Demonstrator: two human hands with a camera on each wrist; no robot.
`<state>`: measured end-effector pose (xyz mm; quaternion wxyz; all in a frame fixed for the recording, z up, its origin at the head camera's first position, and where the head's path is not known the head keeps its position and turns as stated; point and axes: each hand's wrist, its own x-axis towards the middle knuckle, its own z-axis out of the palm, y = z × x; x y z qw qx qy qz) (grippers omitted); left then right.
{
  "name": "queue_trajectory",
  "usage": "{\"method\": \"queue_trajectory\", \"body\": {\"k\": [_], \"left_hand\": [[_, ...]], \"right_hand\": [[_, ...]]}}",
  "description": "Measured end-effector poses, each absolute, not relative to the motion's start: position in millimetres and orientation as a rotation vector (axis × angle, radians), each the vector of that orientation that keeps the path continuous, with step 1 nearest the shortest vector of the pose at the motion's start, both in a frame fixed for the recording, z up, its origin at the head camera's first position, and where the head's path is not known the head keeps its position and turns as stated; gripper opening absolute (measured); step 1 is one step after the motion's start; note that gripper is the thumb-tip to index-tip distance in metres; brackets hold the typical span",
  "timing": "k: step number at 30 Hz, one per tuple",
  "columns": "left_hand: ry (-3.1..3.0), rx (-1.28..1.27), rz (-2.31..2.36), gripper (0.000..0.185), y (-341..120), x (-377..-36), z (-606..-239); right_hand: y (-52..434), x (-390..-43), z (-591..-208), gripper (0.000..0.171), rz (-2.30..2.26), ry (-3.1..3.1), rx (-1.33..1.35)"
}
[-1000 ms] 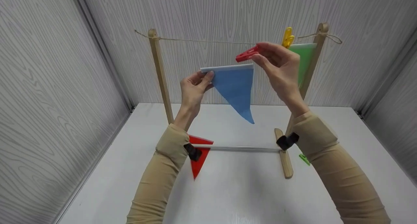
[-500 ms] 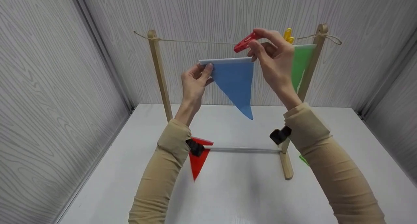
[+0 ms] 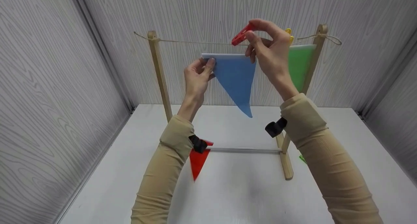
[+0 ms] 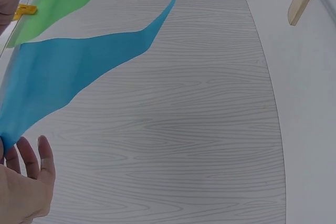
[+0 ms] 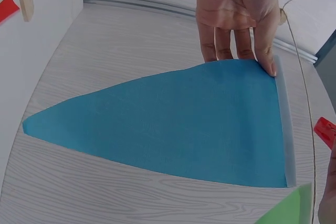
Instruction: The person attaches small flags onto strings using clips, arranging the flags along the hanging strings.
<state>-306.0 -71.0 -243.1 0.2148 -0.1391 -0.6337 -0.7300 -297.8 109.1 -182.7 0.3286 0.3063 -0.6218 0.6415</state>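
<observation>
My left hand pinches the upper left corner of a blue triangular flag, whose white top edge lies just below the string. In the right wrist view the flag spreads out with the left hand at its corner. My right hand holds a red clothespin between thumb and index finger, close to the string. Its other fingers are by the flag's upper right corner; whether they grip it I cannot tell. The clothespin shows partly in the right wrist view.
A green flag hangs at the string's right end by a yellow clothespin. Wooden posts hold the string, with a pale rod low between them. A red flag and a green clothespin, partly hidden, lie on the white table.
Both hands have risen toward the string, bringing up the blue flag and the red clothespin. The right hand has also shifted slightly left, its lower fingers now over the flag's right corner.
</observation>
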Motion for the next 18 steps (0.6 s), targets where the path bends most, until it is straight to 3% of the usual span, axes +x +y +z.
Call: {"method": "queue_trajectory", "body": {"k": [18], "left_hand": [[-1.754, -0.409, -1.972, 0.024, -69, -304, -232]], "right_hand": [[102, -296, -172, 0.017, 1.477, -1.766, 0.712]]}}
